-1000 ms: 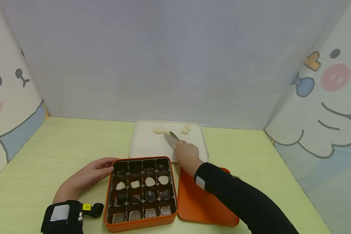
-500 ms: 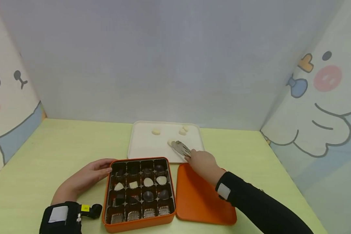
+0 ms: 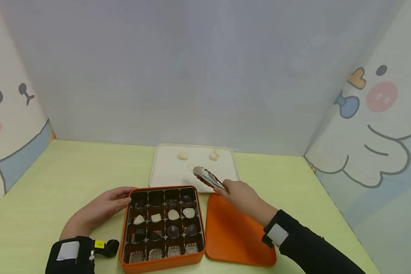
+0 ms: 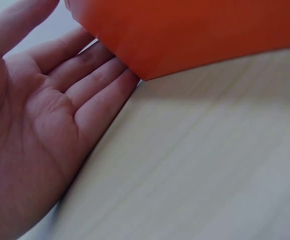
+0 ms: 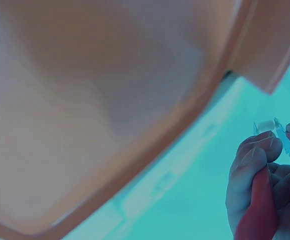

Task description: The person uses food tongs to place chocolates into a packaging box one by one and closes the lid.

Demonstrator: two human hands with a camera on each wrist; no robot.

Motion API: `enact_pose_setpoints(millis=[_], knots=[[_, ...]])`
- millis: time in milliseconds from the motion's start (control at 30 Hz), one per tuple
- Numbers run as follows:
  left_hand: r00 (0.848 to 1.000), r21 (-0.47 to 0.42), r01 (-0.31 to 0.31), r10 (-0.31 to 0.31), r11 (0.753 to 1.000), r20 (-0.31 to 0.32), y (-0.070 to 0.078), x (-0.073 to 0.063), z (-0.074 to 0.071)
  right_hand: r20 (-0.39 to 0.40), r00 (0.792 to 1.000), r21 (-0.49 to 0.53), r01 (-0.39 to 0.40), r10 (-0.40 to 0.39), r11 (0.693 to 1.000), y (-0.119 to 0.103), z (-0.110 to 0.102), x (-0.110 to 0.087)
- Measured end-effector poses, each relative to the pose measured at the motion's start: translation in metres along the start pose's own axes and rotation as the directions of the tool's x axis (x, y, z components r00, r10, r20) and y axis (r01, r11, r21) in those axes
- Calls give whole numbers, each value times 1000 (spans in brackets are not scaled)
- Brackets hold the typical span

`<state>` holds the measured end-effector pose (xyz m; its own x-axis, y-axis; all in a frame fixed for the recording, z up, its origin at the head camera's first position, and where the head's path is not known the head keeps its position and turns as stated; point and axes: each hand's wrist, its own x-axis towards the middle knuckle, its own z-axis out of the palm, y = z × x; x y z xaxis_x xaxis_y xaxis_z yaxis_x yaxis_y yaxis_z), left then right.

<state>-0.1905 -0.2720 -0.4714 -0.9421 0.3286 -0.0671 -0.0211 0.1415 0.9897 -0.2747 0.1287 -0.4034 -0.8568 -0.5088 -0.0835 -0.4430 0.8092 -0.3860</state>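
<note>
My left hand (image 3: 101,207) rests against the back left corner of an orange box (image 3: 164,261), thumb at its rim, fingers extended along the side in the left wrist view. The box's dark divided insert holds dark chocolates (image 3: 173,231) and a row of white chocolates (image 3: 173,214); the front row's compartments show bare bottoms. My right hand (image 3: 244,198) grips metal tongs (image 3: 208,178), raised over the front of a white tray (image 3: 168,163). Between the tong tips in the right wrist view sits a small pale piece (image 5: 266,125), its shape unclear.
On the tray's far part lie a pale piece (image 3: 182,156) at left and a pair of pale pieces (image 3: 214,156) at right. An orange lid (image 3: 239,239) lies right of the box, beneath my right forearm. A grey wall (image 3: 178,76) stands behind the table.
My right hand has drawn the tongs back toward me and rightward from the tray's middle, lifting a pale piece off it. My left hand and the box stay in place.
</note>
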Motion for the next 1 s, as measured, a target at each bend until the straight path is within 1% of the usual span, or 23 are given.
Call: enact_pose_setpoints(millis=[67, 167, 267, 400, 533, 667, 733, 800, 900, 1000], knots=[[1000, 7, 9, -9, 1000, -4, 0, -1, 0, 21, 999, 22, 40, -41, 999, -12, -4, -9], [1000, 15, 12, -12, 1000, -2, -1, -2, 0, 71, 992, 32, 101, -103, 994, -27, -3, -21], [1000, 22, 14, -14, 1000, 1, -1, -2, 0, 125, 978, -2, 169, -168, 986, -43, 2, -33], [1000, 27, 22, -22, 999, -6, -1, -1, -1, 181, 952, -77, 264, -247, 961, -63, 9, -47], [1000, 32, 27, -26, 999, -17, -2, -1, -2, 221, 925, -142, 344, -309, 928, -78, 13, -58], [999, 36, 25, -25, 999, -20, -3, 1, -3, 216, 898, -211, 425, -383, 880, -85, 18, -66], [999, 36, 25, -24, 999, -21, -4, 2, -3, 201, 888, -265, 456, -414, 850, -87, 22, -69], [1000, 38, 22, -22, 999, -20, -5, 1, -3, 185, 880, -313, 474, -437, 823, -89, 24, -72], [1000, 38, 12, -11, 999, -20, -6, 1, -3, 169, 876, -385, 480, -451, 788, -92, 27, -74], [1000, 29, 12, -11, 1000, -19, -5, 1, -2, 162, 866, -435, 494, -474, 753, -94, 29, -76]])
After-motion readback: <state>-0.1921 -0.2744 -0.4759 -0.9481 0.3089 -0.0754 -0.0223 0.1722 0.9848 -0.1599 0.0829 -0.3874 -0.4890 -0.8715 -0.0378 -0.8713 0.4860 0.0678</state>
